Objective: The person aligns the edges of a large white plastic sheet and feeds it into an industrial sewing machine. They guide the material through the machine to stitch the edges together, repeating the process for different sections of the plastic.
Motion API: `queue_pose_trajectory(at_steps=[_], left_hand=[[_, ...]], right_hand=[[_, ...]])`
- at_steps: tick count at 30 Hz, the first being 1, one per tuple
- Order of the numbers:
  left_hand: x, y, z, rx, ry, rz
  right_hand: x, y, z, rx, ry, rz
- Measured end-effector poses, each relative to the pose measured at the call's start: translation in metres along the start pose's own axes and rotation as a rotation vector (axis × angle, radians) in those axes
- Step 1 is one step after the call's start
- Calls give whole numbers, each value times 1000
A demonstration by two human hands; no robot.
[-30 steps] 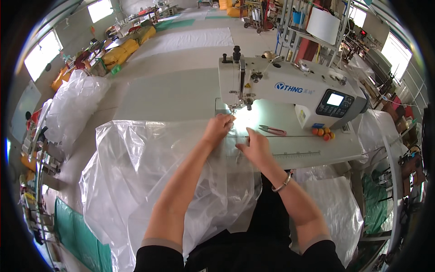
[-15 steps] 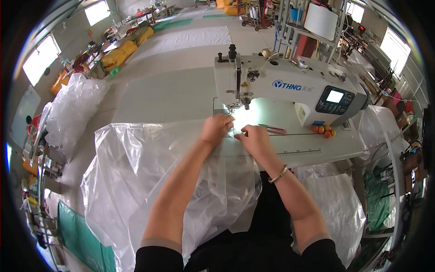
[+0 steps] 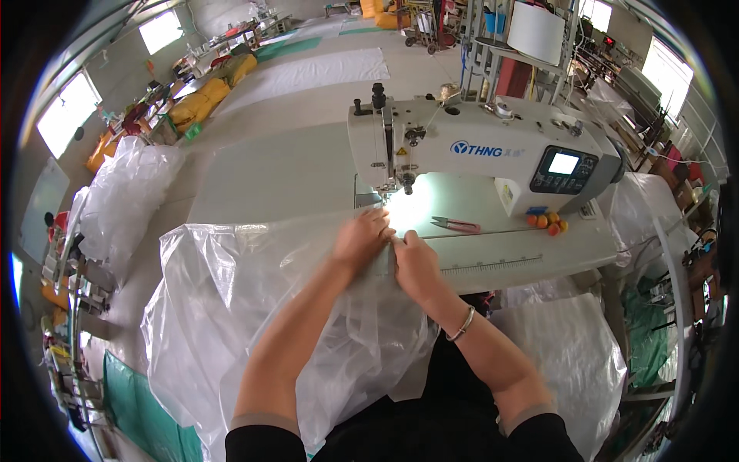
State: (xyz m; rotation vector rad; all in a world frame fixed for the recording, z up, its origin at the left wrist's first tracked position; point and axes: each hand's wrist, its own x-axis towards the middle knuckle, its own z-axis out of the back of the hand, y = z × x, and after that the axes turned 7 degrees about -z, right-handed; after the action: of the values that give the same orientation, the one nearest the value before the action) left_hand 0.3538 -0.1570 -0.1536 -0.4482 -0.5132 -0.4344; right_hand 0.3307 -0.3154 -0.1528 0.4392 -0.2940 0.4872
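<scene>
A large clear plastic sheet (image 3: 231,308) drapes over the table's front edge and hangs toward my lap. Its right edge lies by the needle of a white sewing machine (image 3: 439,138), under the bright lamp. My left hand (image 3: 362,240) presses on the sheet just in front of the presser foot, its fingers bent and somewhat blurred. Beside it, my right hand (image 3: 417,266) is closed, thumb and fingers pinching the sheet's edge. The two hands nearly touch at the fingertips. A pair of thread snips (image 3: 456,225) with pinkish handles lies right of the needle.
Several small orange fruits (image 3: 548,222) sit by the machine's base. A ruler strip (image 3: 493,266) runs along the table front. More clear plastic (image 3: 566,362) hangs at my right, and a bundle of plastic (image 3: 127,196) stands at the left. A thread cone (image 3: 536,35) stands behind the machine.
My right hand has moved down and left toward my left hand, its fingers now closed on the sheet's edge. My left hand has drawn slightly back from the needle. The view has shifted slightly.
</scene>
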Motion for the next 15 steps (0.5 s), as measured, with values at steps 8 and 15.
queue_pose_trajectory(at_steps=[8,15], left_hand=[[2,9,10,-116,88,60],[13,26,13,-162,85,33]], right_hand=[[4,6,2,62,38,-53],[15,11,-7,13,69,-75]])
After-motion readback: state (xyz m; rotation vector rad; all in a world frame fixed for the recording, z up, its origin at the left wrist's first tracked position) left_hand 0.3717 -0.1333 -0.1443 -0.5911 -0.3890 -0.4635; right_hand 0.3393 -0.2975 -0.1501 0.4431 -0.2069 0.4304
